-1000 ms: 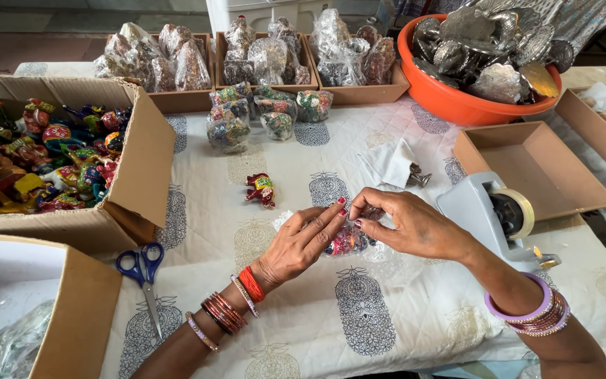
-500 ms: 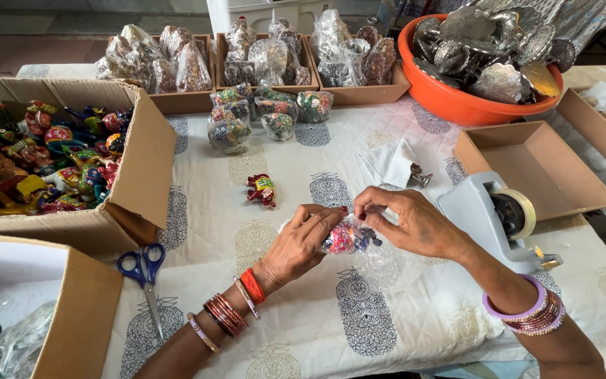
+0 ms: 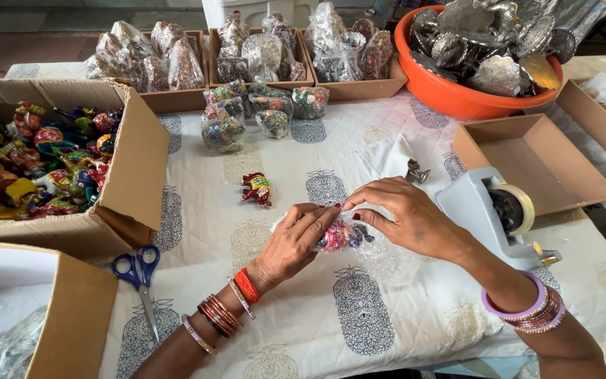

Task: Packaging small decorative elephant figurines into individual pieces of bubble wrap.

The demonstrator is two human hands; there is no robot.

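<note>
— Pinching what, the two hands?
— Both grip a small colourful figurine (image 3: 341,237) half wrapped in bubble wrap (image 3: 380,260). Left hand (image 3: 296,242) fingers curl round its near side; right hand (image 3: 405,217) fingers pinch the wrap over its top.
— Where exactly?
— Mid-surface, on the printed cloth (image 3: 359,323), just left of the grey tape dispenser (image 3: 489,210). Another painted figurine (image 3: 257,188) lies apart, further back; blue scissors (image 3: 138,270) well left.

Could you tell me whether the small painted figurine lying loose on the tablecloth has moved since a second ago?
No. The figurine lies at the same spot beside the printed motif.
</note>
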